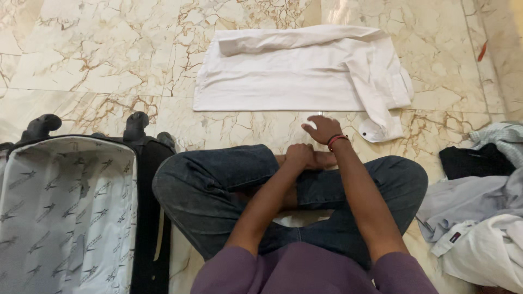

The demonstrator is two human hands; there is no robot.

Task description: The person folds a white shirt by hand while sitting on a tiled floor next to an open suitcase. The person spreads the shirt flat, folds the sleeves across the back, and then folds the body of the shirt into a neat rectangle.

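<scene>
— Sitting cross-legged on the veined marble floor (98, 60), we rest our left hand (300, 155) loosely curled on the shin, holding nothing.

— And our right hand (322, 128), with its red wristband (337, 140), hovers empty, fingers relaxed, just short of the folded white cotton shirt (294, 71) lying flat ahead.

— The open black suitcase with patterned grey lining (65, 212) lies at our left; a heap of crumpled clothes (479, 212), one bearing a small dark rectangular label (454, 237), lies at our right.

Off to the sides: luggage and laundry
Open black suitcase (71, 212) with patterned grey lining at left; clothes pile (479, 207) at right; all on marble floor (98, 60).
</scene>
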